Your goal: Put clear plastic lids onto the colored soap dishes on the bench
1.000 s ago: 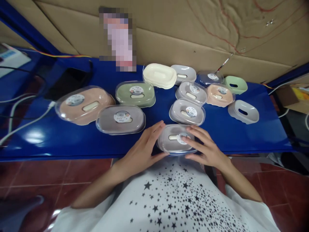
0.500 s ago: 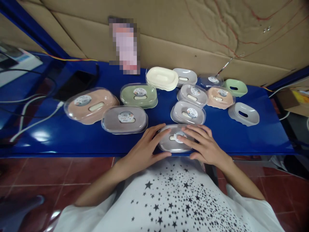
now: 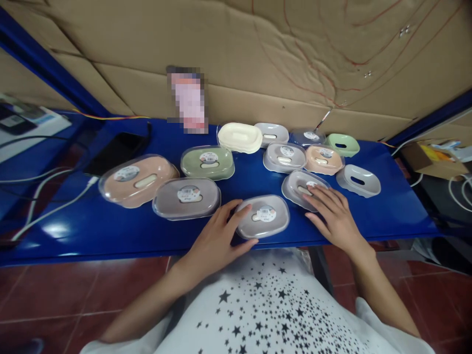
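Note:
My left hand (image 3: 217, 236) grips the left end of a grey soap box (image 3: 275, 223) at the table's front edge. Its fingertips lie on the clear lid, with the thumb at the near side. My right hand (image 3: 334, 216) grips the right end of a second grey soap box (image 3: 297, 189), which sits at a slant; the fingers cover part of its round label. Both boxes are oval, lidded and rest on the blue table. Left of them stand another grey soap box (image 3: 173, 204), a green one (image 3: 195, 160) and a peach one (image 3: 158, 172).
Farther back are a cream soap box (image 3: 239, 137), another peach box (image 3: 322, 160) and several grey ones. Lidless grey (image 3: 370, 187) and green (image 3: 348, 147) trays stand right. A black phone (image 3: 116, 150) and white cable (image 3: 55, 209) lie left. Cardboard (image 3: 236, 49) lines the back.
My right hand has left the front soap box and moved right onto the second grey one, which has shifted right and turned. My left hand stays at the front box. The view has tilted up.

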Demonstrator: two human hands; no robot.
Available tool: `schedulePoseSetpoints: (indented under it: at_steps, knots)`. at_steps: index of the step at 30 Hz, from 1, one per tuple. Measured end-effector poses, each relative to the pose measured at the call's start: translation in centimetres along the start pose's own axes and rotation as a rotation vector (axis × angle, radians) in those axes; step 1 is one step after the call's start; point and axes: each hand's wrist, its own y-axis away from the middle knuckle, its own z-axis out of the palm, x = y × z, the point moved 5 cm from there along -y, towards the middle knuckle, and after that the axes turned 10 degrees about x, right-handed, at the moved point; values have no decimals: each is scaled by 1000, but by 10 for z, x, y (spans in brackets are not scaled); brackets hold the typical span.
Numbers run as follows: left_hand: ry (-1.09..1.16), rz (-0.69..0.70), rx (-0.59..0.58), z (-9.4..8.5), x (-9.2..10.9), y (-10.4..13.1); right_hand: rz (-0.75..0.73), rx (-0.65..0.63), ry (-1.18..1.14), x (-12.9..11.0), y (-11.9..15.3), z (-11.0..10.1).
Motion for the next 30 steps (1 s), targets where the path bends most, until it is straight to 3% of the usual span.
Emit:
schedulePoseSetpoints:
  at_steps: [6,9,17,22,26,30]
  knots:
    - [-81,-43,34,1,-2,-7,129,-31,66,28,-5,2]
    - [-197,7,63,1,3,-17,165,-47,7,44,-9,1]
    - [-511,204,-56,11,24,-58,148,97,-321,69,-21,-31]
    - [-616,277,-119,20,35,-74,117,243,-358,84,-56,-49]
    - [-691,312,-121,25,36,-81,85,273,-347,89,-78,-44]
    - [-697,333,-113,24,31,-82,68,257,-249,83,-56,-25]
